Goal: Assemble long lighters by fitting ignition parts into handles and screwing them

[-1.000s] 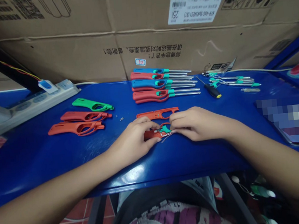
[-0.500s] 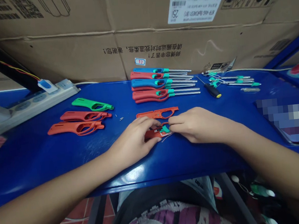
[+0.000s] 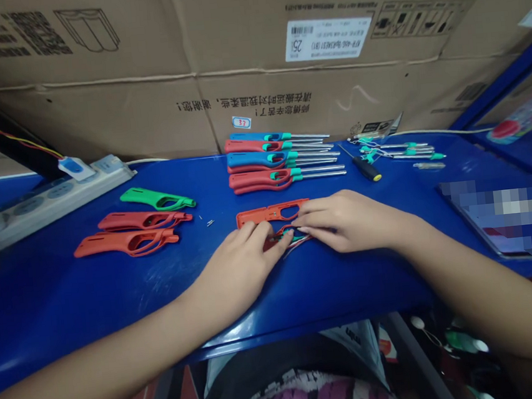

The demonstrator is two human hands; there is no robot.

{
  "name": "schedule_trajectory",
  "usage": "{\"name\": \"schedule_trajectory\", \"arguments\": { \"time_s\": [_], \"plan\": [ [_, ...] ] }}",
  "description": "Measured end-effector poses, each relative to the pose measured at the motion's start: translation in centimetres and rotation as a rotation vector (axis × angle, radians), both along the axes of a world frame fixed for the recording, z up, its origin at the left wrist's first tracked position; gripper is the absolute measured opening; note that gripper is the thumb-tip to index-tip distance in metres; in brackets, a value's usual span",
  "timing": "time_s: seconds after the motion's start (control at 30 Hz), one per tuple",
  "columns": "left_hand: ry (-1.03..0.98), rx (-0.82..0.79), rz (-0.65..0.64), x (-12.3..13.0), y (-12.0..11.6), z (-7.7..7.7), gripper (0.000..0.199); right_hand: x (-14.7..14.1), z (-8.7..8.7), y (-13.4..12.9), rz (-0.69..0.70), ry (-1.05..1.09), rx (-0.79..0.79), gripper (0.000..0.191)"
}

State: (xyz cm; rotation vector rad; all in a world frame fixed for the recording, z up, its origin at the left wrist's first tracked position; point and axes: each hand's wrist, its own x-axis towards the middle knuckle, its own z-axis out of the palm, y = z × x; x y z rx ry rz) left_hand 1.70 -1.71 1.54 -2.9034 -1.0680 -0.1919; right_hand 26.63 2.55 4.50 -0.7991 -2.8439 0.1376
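Note:
An orange lighter half with a green part (image 3: pixel 288 234) and thin wires lies under my fingers on the blue table (image 3: pixel 172 296). My left hand (image 3: pixel 248 261) grips its left end, the thumb on the green part. From the right, my right hand (image 3: pixel 338 221) pinches at the front end of the same piece; its fingertips partly hide what they touch. Just behind, a second orange shell half (image 3: pixel 272 213) lies flat, inner side up.
Assembled lighters (image 3: pixel 259 179) lie stacked behind. Green and red casings (image 3: pixel 136 220) are at left, beside a power strip (image 3: pixel 59 197). A screwdriver (image 3: pixel 366 168), metal-tube parts (image 3: pixel 412 151) and a phone-like slab (image 3: pixel 489 219) are at right.
My left thumb has moved up onto the green part, and my right fingers have shifted closer to it. The view has tilted and shifted slightly.

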Motion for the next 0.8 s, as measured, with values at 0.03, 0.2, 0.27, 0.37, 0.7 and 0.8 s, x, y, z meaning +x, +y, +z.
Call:
{"name": "schedule_trajectory", "arguments": {
  "time_s": [0.03,0.2,0.27,0.37,0.7,0.8],
  "plan": [
    [0.014,0.011,-0.003,0.0,-0.1,-0.1,0.047,0.2,0.1,0.1,-0.013,0.039,-0.026,0.029],
    [-0.017,-0.024,0.000,-0.3,-0.1,-0.2,0.047,1.0,0.2,1.1,-0.086,0.119,-0.011,0.028],
    [-0.037,-0.050,0.006,-0.4,-0.1,-0.1,0.049,1.8,0.3,1.8,-0.171,0.131,0.068,0.026],
    [-0.029,-0.050,0.007,-0.4,-0.1,-0.1,0.051,3.8,0.7,3.3,-0.414,0.217,0.197,0.026],
    [-0.029,-0.034,-0.008,-0.7,0.1,-0.3,0.053,13.3,0.2,8.3,-1.329,-0.035,-0.056,0.042],
    [0.012,-0.014,-0.022,-0.7,0.1,-0.2,0.056,14.5,-0.3,8.6,-1.417,-0.096,-0.111,0.043]
  ]
}}
